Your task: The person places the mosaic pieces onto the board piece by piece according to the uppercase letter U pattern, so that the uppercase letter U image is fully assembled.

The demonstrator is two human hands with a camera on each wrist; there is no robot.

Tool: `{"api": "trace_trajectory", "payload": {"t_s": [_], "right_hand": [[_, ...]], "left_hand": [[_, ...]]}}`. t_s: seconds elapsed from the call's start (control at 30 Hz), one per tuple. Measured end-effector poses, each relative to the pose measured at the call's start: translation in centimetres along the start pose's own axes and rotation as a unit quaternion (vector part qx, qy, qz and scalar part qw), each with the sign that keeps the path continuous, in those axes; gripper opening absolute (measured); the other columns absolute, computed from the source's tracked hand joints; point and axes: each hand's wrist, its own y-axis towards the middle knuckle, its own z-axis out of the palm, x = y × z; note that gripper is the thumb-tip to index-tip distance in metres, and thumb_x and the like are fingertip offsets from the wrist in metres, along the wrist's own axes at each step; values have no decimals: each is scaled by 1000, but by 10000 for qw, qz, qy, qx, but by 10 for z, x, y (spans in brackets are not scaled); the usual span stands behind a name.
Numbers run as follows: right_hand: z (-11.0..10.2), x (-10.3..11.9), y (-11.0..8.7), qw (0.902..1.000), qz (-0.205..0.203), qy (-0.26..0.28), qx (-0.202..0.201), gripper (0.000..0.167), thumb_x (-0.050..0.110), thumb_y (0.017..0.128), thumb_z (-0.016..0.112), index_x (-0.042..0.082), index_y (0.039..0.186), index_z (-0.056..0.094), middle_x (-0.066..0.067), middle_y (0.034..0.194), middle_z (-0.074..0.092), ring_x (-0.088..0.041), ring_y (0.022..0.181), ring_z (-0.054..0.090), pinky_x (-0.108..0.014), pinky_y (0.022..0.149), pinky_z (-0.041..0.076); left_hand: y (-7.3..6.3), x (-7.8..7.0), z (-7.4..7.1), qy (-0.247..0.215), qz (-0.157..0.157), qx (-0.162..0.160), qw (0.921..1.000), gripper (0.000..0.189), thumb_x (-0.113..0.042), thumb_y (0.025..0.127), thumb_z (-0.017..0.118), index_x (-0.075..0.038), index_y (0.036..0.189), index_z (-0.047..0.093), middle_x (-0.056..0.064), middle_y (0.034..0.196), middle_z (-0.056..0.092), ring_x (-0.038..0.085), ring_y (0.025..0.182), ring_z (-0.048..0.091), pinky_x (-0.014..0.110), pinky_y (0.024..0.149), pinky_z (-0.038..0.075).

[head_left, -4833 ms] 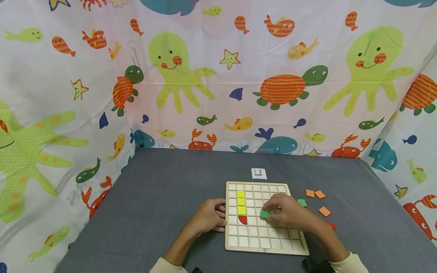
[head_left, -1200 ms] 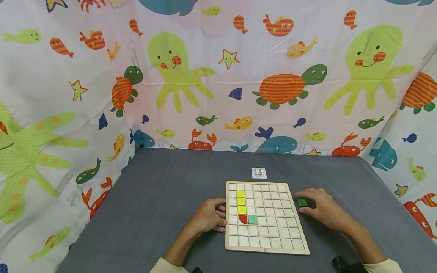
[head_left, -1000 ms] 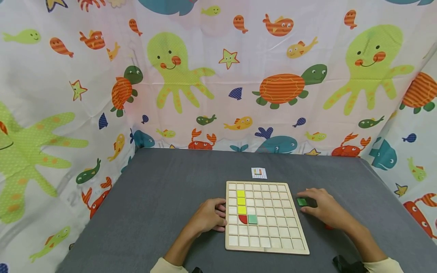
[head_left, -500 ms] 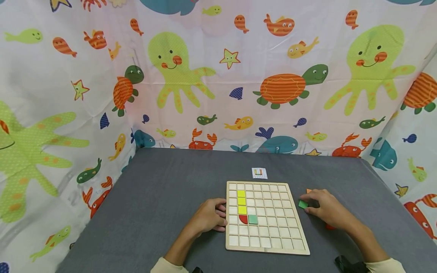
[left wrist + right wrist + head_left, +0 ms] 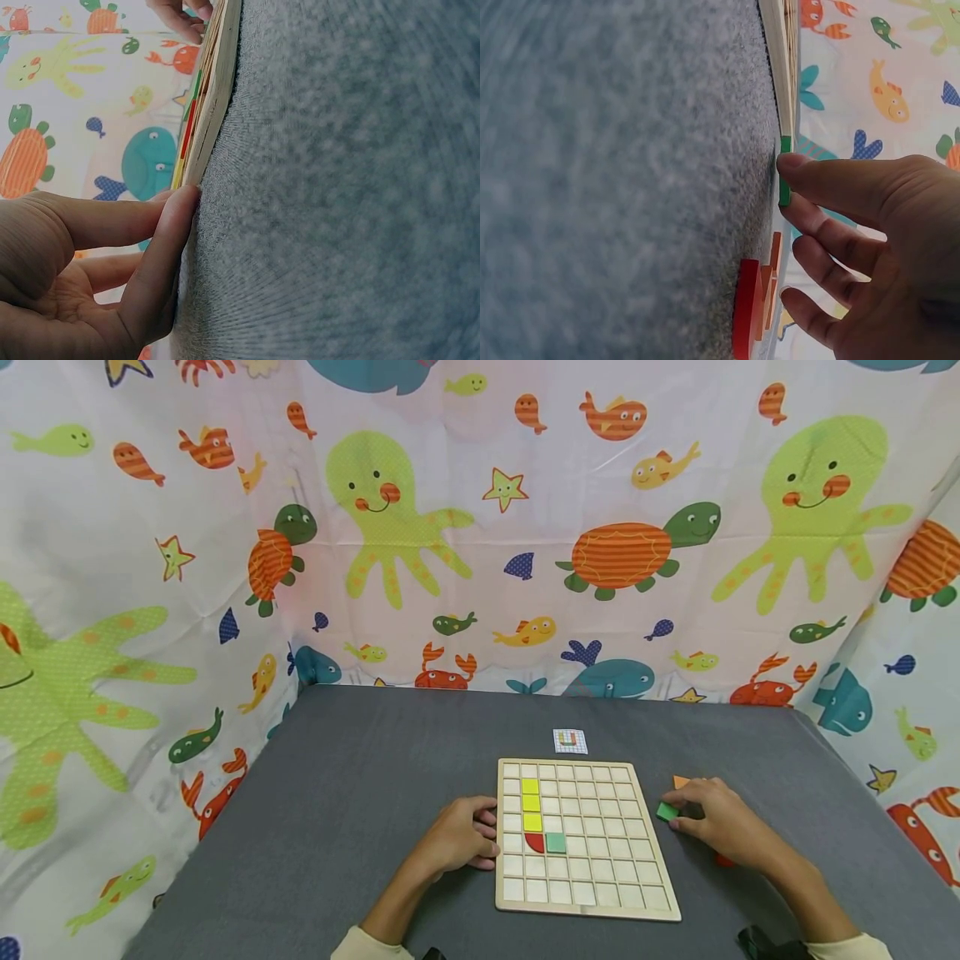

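My left hand [image 5: 462,833] holds the left edge of a wooden grid board [image 5: 592,868] with thumb and fingers; the left wrist view shows the fingertips at its rim. On the board, yellow square tiles [image 5: 531,803] form a column above a red quarter-round tile [image 5: 535,842], with a green square tile [image 5: 555,842] beside the red one. Right of the board, my right hand [image 5: 716,814] pinches another green square tile [image 5: 667,812] between thumb and fingers. In the right wrist view that green tile [image 5: 784,180] stands close to the cloth; contact is unclear.
Orange tiles [image 5: 769,289] lie by the right hand, mostly hidden from the head view except one orange tile [image 5: 680,782]. A red tile [image 5: 745,307] is under the right wrist. A small printed pattern card [image 5: 570,742] lies behind the board on the grey cloth [image 5: 390,760].
A green tile carried by the right hand now lies on the board beside the red one. The right hand moved right to another green tile and shifted it slightly. The left hand stays put.
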Motion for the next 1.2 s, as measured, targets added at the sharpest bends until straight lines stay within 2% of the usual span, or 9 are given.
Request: {"api": "trace_trajectory", "payload": {"t_s": [0.33,0.53,0.6,0.77,0.93,1.2], "right_hand": [[2,9,-1,9999,25,166,2,28,21,91,85,12,116,81,-7,118,75,-32,110,58,-60,91,51],[4,16,-1,9995,2,311,-21,27,19,91,84,11,116,81,-24,132,69,-48,125,55,-68,93,50],[4,19,0,9995,-74,282,-73,27,19,90,84,11,116,81,-19,125,71,-44,120,57,-63,92,51],[7,26,1,9985,-391,337,-197,29,18,90,85,11,118,80,6,107,69,-21,104,58,-45,88,50],[11,34,3,9960,-583,675,33,31,21,92,83,11,121,79,5,111,69,-17,105,57,-37,85,54],[20,47,7,9916,-899,904,219,28,21,95,81,13,122,78,3,118,69,-21,109,55,-35,85,52]], "left_hand": [[-1,-1,0,34,9,-11,10000,71,18,81,74,7,148,54,17,117,60,22,92,68,37,64,68],[-2,-1,0,1,8,-5,10000,71,18,81,74,7,148,54,17,117,61,21,91,68,37,64,68],[-2,-1,0,4,20,-8,10000,71,18,81,74,7,148,55,17,117,61,21,91,68,37,64,68],[-2,-1,0,69,50,-17,10000,70,18,81,74,7,148,54,17,117,61,21,91,68,37,64,68],[-2,-1,1,137,25,-23,9999,71,18,82,75,7,149,54,17,117,61,21,91,68,36,64,68],[-2,0,1,126,-1,-23,9999,72,18,82,75,6,149,54,17,118,61,21,92,68,37,64,68]]}}
